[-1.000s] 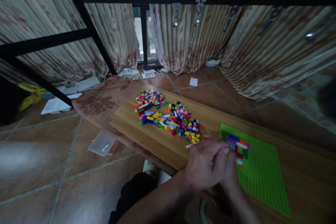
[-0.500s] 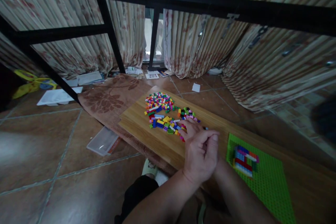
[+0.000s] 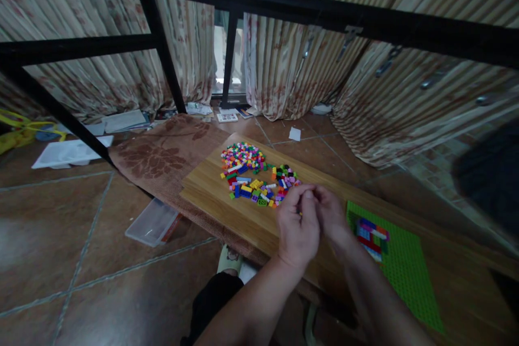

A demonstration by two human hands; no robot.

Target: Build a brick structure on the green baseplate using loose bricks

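My left hand (image 3: 299, 230) and my right hand (image 3: 330, 212) meet above the wooden table, fingertips together. The fingers of both are curled closed, and whatever lies between them is hidden. Just beyond them spreads a pile of loose toy bricks (image 3: 255, 186) in many colours, partly covered by my left hand. Farther back is a heap of smaller pieces (image 3: 243, 155). Right of my hands lies a green baseplate (image 3: 409, 270), bearing a low structure of blue, red, white, purple and orange bricks (image 3: 370, 239), close to my right forearm.
The long wooden table (image 3: 227, 216) has a brown patterned cloth (image 3: 162, 146) at its far left end. A clear plastic lid or tray (image 3: 152, 223) rests on the tiled floor. Black metal framing (image 3: 284, 6) and curtains (image 3: 292, 65) stand behind.
My right hand has drawn back from the loose bricks to meet my left hand. The view has shifted slightly to the right.
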